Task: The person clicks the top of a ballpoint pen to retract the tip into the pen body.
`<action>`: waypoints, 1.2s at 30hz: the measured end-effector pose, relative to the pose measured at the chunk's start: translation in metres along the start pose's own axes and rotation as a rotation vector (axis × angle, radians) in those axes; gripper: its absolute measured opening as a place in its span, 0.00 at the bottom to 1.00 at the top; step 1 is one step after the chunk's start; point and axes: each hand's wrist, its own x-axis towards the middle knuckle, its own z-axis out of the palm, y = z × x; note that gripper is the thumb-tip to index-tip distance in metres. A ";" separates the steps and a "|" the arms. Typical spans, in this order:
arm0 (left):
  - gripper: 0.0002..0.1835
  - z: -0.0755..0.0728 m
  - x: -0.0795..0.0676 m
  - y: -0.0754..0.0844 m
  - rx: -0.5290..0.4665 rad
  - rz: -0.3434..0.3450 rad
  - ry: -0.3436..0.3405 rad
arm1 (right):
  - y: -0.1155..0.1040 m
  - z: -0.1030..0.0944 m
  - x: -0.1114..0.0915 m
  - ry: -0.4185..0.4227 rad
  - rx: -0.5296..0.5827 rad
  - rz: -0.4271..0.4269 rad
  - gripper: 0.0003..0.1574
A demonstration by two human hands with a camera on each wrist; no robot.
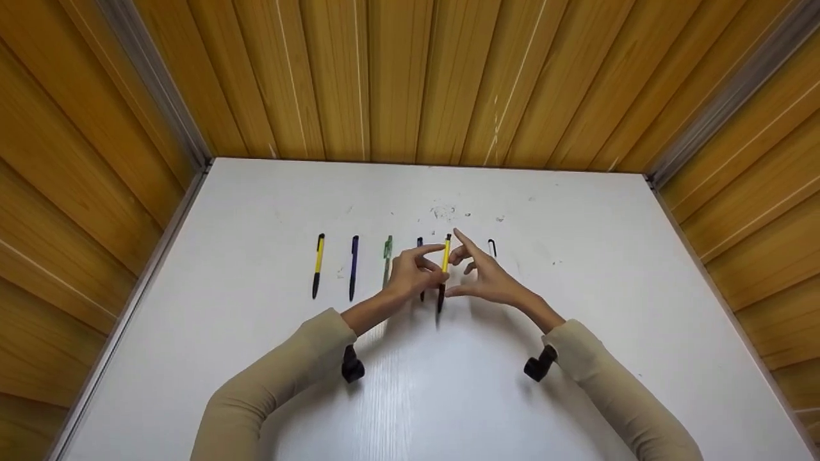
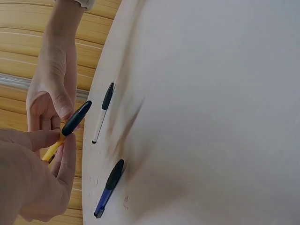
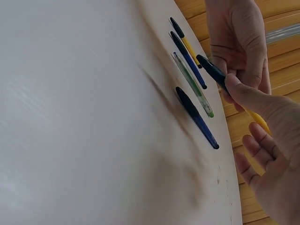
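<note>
Above the table, my left hand (image 1: pixel 413 272) pinches a yellow pen with a black grip (image 1: pixel 446 256) between thumb and fingers. The pen's dark tip points toward me, as the left wrist view also shows its black grip (image 2: pixel 77 117). Opposite it, my right hand (image 1: pixel 493 278) has its index finger stretched out and its thumb beside the pen's grip; whether the thumb touches is unclear. Under the hands lies a blue pen (image 3: pixel 199 122), partly hidden in the head view. A white pen with a black grip (image 2: pixel 104 112) lies beyond the right hand.
Further left on the white table (image 1: pixel 256 358) lie a green clear pen (image 1: pixel 387 250), a dark blue pen (image 1: pixel 353 266) and another yellow and black pen (image 1: pixel 319 262), roughly parallel. Wood-look panels (image 1: pixel 397 77) enclose the table's back and sides.
</note>
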 end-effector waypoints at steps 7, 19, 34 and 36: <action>0.31 0.006 0.013 0.001 -0.007 -0.049 0.012 | 0.015 -0.021 -0.012 0.053 -0.028 0.029 0.68; 0.32 0.021 0.042 0.003 0.140 -0.077 0.040 | 0.045 -0.059 -0.024 0.172 -0.070 0.098 0.33; 0.30 0.040 0.045 -0.001 0.366 -0.116 -0.009 | 0.069 -0.080 -0.035 0.209 -0.063 0.100 0.28; 0.29 0.041 0.045 -0.002 0.413 -0.121 0.006 | 0.071 -0.080 -0.037 0.211 -0.060 0.099 0.27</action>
